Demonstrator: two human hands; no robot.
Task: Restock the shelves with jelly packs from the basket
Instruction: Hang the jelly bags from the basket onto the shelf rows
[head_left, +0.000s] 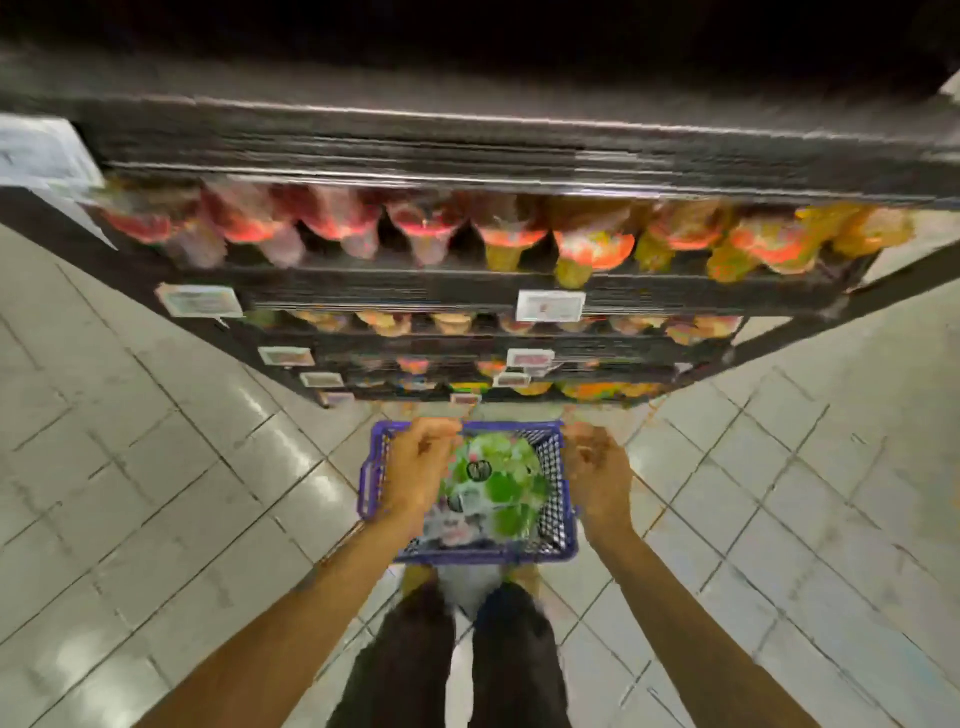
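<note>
From the head camera, looking steeply down, a purple mesh basket (470, 557) sits on the tiled floor (156, 467) just in front of the person's feet and at the foot of the dark shelves (415, 291). The shelves already carry rows of red, orange and yellow jelly packs. The green jelly packs (496, 480) to be stocked lie heaped inside the basket, the top one with its long axis running roughly from the near rim toward the far rim. Both hands hang over the basket with the packs between and below them. The left hand (421, 467) reaches in over the left side, fingers curled near the far rim; motion blur hides whether it grips anything. The right hand (597, 467) hovers at the right wall, fingers loosely curled, and appears empty. The left hand looks nearer to the top pack, so it is probably the one to lift it up and forward toward the shelves.
</note>
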